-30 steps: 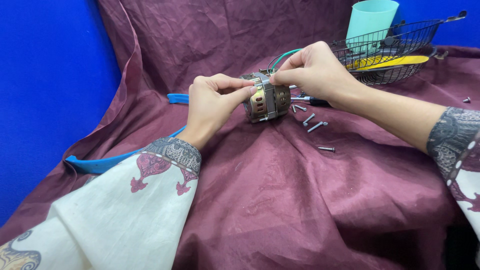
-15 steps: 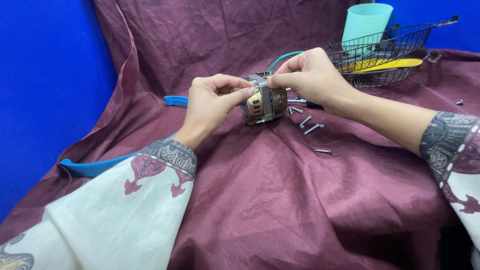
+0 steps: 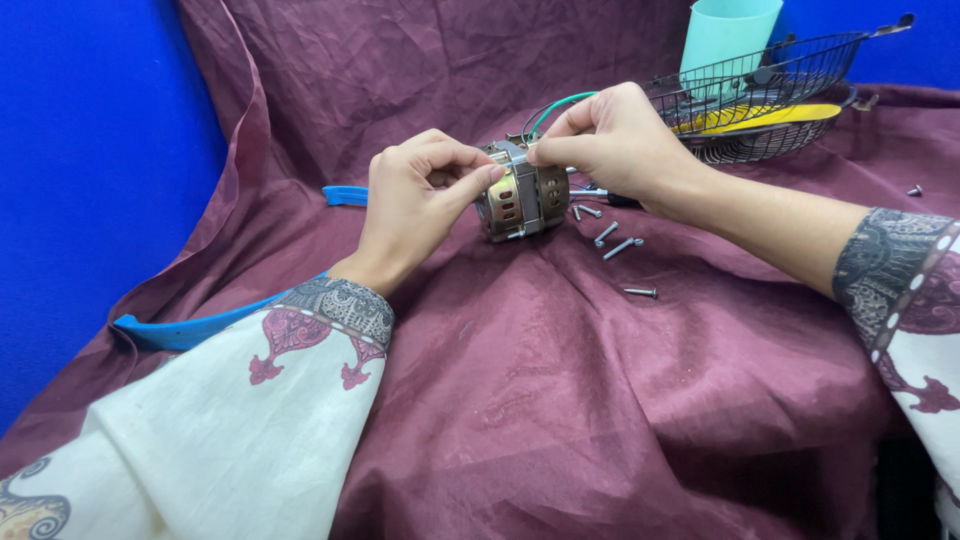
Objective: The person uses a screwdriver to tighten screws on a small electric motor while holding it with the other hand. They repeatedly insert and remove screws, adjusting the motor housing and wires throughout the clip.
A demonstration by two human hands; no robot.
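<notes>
A small metal electric motor (image 3: pixel 524 198) with slotted housing rests on a maroon cloth (image 3: pixel 560 400). My left hand (image 3: pixel 415 200) grips its left end, thumb and fingers pressed to the casing. My right hand (image 3: pixel 615 140) pinches the motor's top edge; whether a small part sits between its fingertips I cannot tell. A green wire (image 3: pixel 560 101) loops up behind the motor. Several loose bolts (image 3: pixel 618 243) lie on the cloth just right of the motor.
A black wire basket (image 3: pixel 770 100) at the back right holds a teal cup (image 3: pixel 728 35) and a yellow tool (image 3: pixel 760 117). A blue strap (image 3: pixel 345 195) lies left of the motor. One screw (image 3: pixel 914 190) sits far right. Blue backdrop on the left.
Both hands stay on the motor; only the view has shifted slightly.
</notes>
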